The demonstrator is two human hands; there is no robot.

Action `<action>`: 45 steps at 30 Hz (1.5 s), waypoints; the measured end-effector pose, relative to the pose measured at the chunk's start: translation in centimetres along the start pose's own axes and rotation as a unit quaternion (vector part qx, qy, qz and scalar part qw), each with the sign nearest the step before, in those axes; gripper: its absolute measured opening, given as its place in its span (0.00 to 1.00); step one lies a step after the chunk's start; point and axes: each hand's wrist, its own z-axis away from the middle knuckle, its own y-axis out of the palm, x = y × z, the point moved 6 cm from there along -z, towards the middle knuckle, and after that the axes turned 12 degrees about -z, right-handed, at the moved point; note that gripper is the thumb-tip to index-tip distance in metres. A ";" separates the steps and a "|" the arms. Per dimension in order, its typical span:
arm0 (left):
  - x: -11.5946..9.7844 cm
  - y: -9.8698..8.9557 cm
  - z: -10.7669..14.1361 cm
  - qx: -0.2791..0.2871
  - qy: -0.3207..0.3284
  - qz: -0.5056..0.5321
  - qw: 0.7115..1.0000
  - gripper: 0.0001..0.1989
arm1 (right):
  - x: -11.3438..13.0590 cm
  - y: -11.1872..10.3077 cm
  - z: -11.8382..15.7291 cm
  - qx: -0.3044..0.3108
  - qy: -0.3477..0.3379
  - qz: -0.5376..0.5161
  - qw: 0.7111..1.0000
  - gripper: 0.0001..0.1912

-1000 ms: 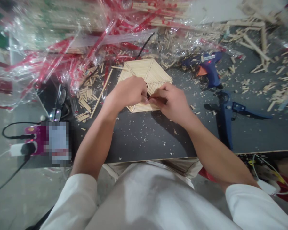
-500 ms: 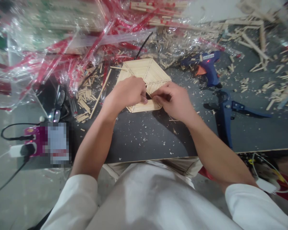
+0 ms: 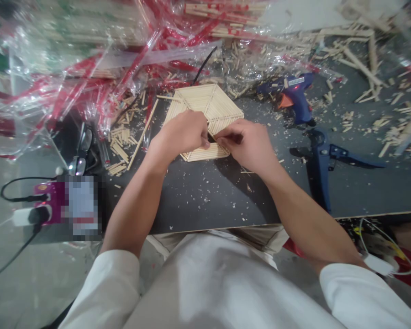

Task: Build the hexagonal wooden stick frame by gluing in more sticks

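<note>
A hexagonal panel of thin wooden sticks (image 3: pixel 195 98), laid in triangular sections, rests on the dark tabletop. A dark gap shows in its near section. My left hand (image 3: pixel 187 132) lies over the panel's left part, fingers curled down at the gap; what they hold, if anything, is hidden. My right hand (image 3: pixel 248 141) is closed at the gap's right side, thumb and forefinger pinching what looks like a thin wooden stick (image 3: pixel 212 136), mostly hidden by the fingers. The fingertips of both hands are close together but apart.
Right of the panel lie a blue glue gun (image 3: pixel 299 98) with a red light and a blue hand cutter (image 3: pixel 322 169). Cut sticks (image 3: pixel 121 141) lie left, near glasses (image 3: pixel 82 146), a purple power strip (image 3: pixel 51 201) and a blurred-out phone (image 3: pixel 84 205). Plastic wrapping (image 3: pixel 123 59) covers the back.
Almost nothing differs. Both hands stay at the gap, with my right hand shifted very slightly; the panel and the tools keep their places.
</note>
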 end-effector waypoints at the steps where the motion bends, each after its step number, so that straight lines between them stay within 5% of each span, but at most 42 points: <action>1: 0.0 0.0 0.0 0.003 0.002 -0.002 1.000 0.07 | 0.1 0.0 0.0 0.000 0.001 0.001 1.000 0.09; 13: 0.3 0.5 -0.6 -0.009 0.016 0.017 1.000 0.09 | 0.4 0.2 -0.2 0.003 0.022 0.025 0.999 0.12; 25: 0.3 0.2 -0.3 0.043 0.036 0.001 0.998 0.05 | 0.3 -0.1 0.0 0.005 0.022 0.003 1.000 0.10; 30: 0.3 -1.2 0.5 0.066 0.023 0.029 0.997 0.06 | 1.8 -3.8 2.1 -0.049 0.006 0.060 0.997 0.10; 34: -0.2 -3.1 2.2 0.030 0.004 0.045 0.999 0.07 | 1.3 -10.0 7.2 -0.159 -0.009 0.174 0.972 0.17; 37: -1.3 -3.2 3.6 0.035 0.014 0.109 0.993 0.08 | -2.3 -14.3 11.6 -0.187 0.082 0.300 0.932 0.45; 39: -2.2 -3.0 4.4 0.018 0.027 0.125 0.992 0.08 | -5.2 -16.0 13.9 -0.149 0.160 0.334 0.917 0.64; 41: -3.0 -2.7 5.2 -0.024 0.046 0.114 0.992 0.09 | -7.0 -16.5 15.4 -0.099 0.182 0.317 0.926 0.64; 45: -4.0 -1.7 6.7 -0.100 0.057 0.149 0.982 0.10 | -6.7 -16.7 16.4 -0.093 0.157 0.323 0.929 0.47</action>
